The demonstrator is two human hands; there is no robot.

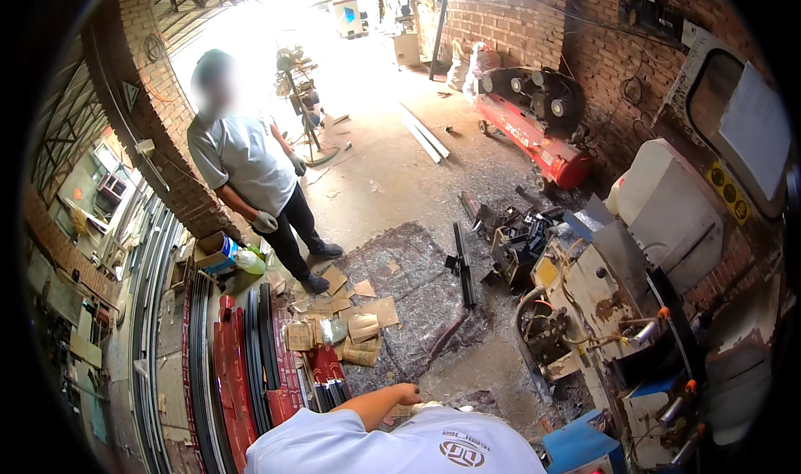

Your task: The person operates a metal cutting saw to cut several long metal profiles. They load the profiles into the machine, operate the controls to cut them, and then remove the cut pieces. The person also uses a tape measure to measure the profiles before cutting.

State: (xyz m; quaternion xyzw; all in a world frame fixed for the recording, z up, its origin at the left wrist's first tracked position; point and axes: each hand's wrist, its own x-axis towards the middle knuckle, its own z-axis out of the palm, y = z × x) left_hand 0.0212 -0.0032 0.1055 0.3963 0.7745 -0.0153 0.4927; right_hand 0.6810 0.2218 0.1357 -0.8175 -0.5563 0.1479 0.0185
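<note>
My left forearm reaches from the lower edge across my pale shirt (359, 445). At its end my bare left hand (406, 394) looks closed, its fingers curled close in front of my body. Right beside those fingers is a whitish, glove-like thing (430, 406), mostly hidden behind the shirt. Whether my right hand is inside it I cannot tell, and no right fingers show. What the left fingers hold, if anything, is too small to make out. Beyond the hands, crumpled plastic sheeting (392, 261) covers the floor, with a dark metal profile (464, 265) lying on it.
Stacked long profiles (238, 374) and cardboard pieces (367, 324) lie to the left. A person (250, 157) in gloves stands beyond them. On the right are a worn machine (601, 299), a heap of dark offcuts (517, 240) and a red air compressor (534, 132). White bars (424, 132) lie farther off.
</note>
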